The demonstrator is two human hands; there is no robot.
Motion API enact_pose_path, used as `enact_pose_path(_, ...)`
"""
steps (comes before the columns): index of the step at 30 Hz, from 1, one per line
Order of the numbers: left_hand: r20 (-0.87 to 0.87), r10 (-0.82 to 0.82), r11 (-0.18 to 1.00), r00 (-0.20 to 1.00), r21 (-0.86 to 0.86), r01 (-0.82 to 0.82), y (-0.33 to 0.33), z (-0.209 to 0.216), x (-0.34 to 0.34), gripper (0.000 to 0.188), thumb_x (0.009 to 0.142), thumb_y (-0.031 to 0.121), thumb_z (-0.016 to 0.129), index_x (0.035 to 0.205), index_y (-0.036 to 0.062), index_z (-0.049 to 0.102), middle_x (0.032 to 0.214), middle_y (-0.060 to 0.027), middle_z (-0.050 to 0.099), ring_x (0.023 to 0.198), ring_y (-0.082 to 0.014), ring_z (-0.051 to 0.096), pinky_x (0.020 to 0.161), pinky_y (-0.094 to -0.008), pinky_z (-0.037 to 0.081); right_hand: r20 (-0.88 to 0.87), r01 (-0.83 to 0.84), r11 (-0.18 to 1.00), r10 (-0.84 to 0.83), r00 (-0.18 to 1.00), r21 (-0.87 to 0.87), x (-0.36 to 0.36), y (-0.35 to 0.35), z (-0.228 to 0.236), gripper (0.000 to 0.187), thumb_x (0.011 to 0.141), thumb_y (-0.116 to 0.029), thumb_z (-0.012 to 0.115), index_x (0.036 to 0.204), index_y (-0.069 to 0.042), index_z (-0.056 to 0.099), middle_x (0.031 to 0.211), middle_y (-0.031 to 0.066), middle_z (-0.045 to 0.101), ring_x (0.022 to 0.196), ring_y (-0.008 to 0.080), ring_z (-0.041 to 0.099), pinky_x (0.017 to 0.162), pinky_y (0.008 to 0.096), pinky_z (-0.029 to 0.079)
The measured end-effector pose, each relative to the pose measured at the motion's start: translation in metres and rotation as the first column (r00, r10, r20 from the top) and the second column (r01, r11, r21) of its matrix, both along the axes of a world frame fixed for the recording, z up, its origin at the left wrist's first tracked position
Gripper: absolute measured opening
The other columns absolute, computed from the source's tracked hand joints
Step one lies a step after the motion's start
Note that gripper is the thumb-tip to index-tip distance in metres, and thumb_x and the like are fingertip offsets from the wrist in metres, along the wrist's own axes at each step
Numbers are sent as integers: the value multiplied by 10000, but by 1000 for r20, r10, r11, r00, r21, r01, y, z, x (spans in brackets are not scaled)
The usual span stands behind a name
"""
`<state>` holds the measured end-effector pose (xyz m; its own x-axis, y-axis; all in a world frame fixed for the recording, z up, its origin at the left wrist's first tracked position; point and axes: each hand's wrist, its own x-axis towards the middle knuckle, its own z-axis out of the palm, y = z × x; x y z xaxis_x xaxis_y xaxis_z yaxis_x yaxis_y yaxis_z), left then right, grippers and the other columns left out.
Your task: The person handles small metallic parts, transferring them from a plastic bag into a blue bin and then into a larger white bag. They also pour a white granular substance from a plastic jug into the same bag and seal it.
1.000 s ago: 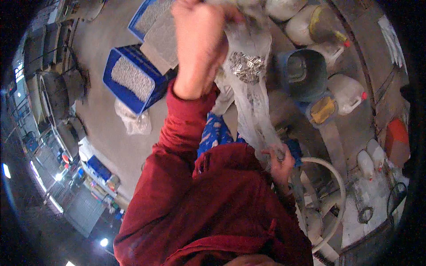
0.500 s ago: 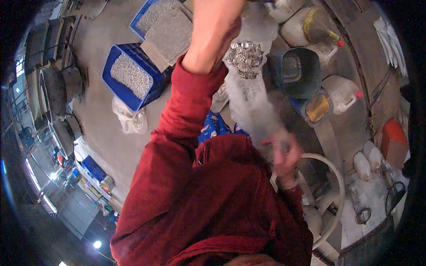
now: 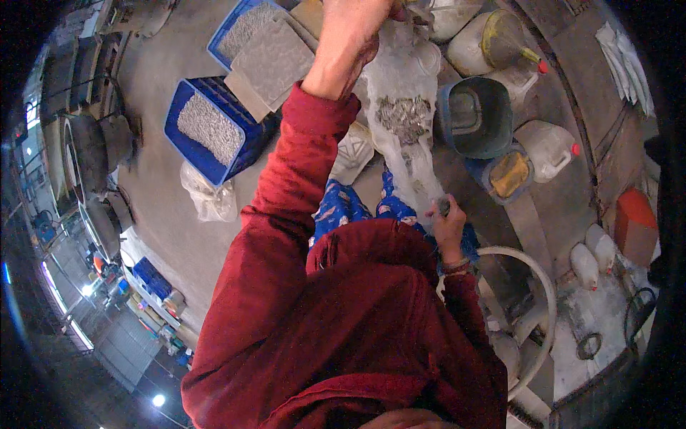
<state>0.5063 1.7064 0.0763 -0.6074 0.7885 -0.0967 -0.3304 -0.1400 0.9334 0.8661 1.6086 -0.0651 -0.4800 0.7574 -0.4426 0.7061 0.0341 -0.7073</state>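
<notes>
A long piece of whitish see-through netting (image 3: 396, 75) stretches between my two hands, sagging round a cluster of small shiny metal pieces (image 3: 404, 118). My left hand (image 3: 355, 25) reaches to the far end, closed at the netting; its fingertips are partly cut off by the top edge. Nearer my body on the right, my right hand (image 3: 449, 223) is closed round the gathered near end. A small dark patch shows in that fist, too unclear to name. The exact kind of metal pieces cannot be made out.
Left of the netting stand blue crates (image 3: 187, 154) of pale grey pellets and a flat grey board (image 3: 270, 63). To the right are a dark bucket (image 3: 457, 146), a tub with a yellow block (image 3: 509, 177), white jugs (image 3: 550, 146) and a looped pale hose (image 3: 549, 300).
The netting was blurred with motion and is now steadier. The metal pieces have shifted nearer and slightly right. My right hand has moved up a little; both hands keep their hold.
</notes>
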Motion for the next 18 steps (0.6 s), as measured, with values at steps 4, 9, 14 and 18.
enact_pose_path(4,-61,-31,995,998,-93,25,1,28,6,187,658,-80,496,768,-2,627,705,-25,618,570,-91,522,535,-213,399,-110,68,994,-77,991,-81,-13,5,26,211,813,-141,594,923,38,581,754,126,667,683,267,621,680,379,461)
enact_pose_path(9,-204,16,973,979,-222,-62,-6,48,17,281,624,-91,489,844,-8,643,773,-32,641,654,-117,567,605,-236,444,-149,246,946,-280,949,-210,-23,6,59,221,808,-146,604,935,33,582,813,143,659,732,289,612,712,383,459)
enact_pose_path(14,-157,32,999,987,-15,-34,4,70,8,344,632,-74,485,934,-24,642,801,-47,655,639,-119,588,604,-227,451,-259,15,986,-58,964,-166,-30,-16,54,165,830,-122,589,931,9,589,798,92,674,715,187,619,701,313,461)
enact_pose_path(18,-364,-9,994,931,-101,-30,2,37,11,246,639,-83,513,842,-10,631,766,-28,638,627,-105,566,613,-226,443,-265,127,992,-128,956,-21,-47,-14,47,172,810,-109,594,941,2,590,781,104,668,744,224,607,727,326,453)
